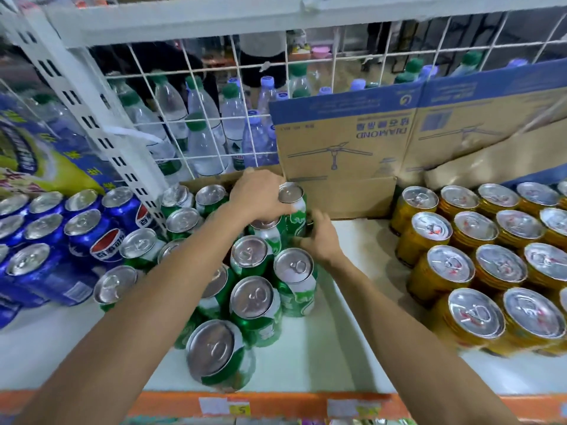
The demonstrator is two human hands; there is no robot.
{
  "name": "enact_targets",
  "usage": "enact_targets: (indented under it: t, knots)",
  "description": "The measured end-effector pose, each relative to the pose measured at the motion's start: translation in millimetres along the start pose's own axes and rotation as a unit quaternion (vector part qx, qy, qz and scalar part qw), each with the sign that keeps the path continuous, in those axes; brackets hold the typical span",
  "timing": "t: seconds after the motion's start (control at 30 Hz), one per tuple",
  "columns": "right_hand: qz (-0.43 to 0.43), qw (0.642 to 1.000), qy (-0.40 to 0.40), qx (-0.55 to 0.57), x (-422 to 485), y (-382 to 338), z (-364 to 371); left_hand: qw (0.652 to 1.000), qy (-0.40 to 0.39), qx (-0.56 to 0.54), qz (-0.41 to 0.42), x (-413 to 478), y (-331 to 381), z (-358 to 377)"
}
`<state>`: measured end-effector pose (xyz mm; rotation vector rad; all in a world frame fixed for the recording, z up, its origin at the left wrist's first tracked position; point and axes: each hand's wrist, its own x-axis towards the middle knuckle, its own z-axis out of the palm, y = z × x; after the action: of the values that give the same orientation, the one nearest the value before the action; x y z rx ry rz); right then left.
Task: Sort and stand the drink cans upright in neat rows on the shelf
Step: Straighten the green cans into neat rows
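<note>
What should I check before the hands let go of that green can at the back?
1. Grip on the back green can: the left hand holds it near its top and the right hand wraps its lower part. Ok.
2. Can standing top up: ok.
3. Bare shelf beside it on the right: ok.
4. Other green cans in neat rows: they stand in an uneven cluster. Not ok.
5. Gap between the can and the cardboard box behind it: cannot tell.
6. Gold cans out of the way: they stand apart in their own rows. Ok.
</note>
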<state>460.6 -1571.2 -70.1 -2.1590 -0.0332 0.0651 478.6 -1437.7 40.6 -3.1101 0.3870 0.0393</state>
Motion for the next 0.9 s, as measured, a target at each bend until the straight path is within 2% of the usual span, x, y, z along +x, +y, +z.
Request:
enact_targets:
  t: [0.07, 0.2, 0.33, 0.43, 0.53, 0.63, 0.73, 0.9]
  knots:
    - [-0.009, 1.0, 0.004, 0.019, -2.3, 3.9, 3.7, 0.999, -0.027, -0.023, 0.004, 2.8, -3.6, -1.0]
    - [-0.021, 0.995, -0.01, 0.096, -2.5, 12.0, 4.2, 0.998, -0.028, -0.056, -0.011, 6.1, -5.0, 2.8]
    - [-0.037, 0.998, 0.009, 0.056, 2.5, 13.6, 6.1, 0.993, -0.02, -0.103, -0.055, -0.6, 3.1, 3.9]
    - [-0.042, 0.998, 0.042, 0.032, 1.5, 14.4, 8.4, 0.997, 0.013, -0.073, -0.036, -16.2, 10.2, 3.7]
    - [-0.047, 0.997, 0.057, 0.007, 1.5, 17.9, 10.7, 0.999, -0.012, -0.026, -0.023, -35.3, 8.8, 6.2]
    - [-0.023, 0.999, 0.026, 0.021, 4.1, 16.0, 6.8, 0.998, -0.01, -0.015, -0.055, -48.6, 10.0, 11.4]
    - [0.016, 0.992, -0.018, 0.126, -6.6, 13.5, -3.1, 0.995, 0.014, -0.034, -0.095, -52.8, 16.0, 14.8]
    - [0.035, 0.991, -0.027, 0.123, -38.3, 28.1, -10.4, 0.996, 0.004, 0.003, -0.089, -49.9, 16.9, 13.2]
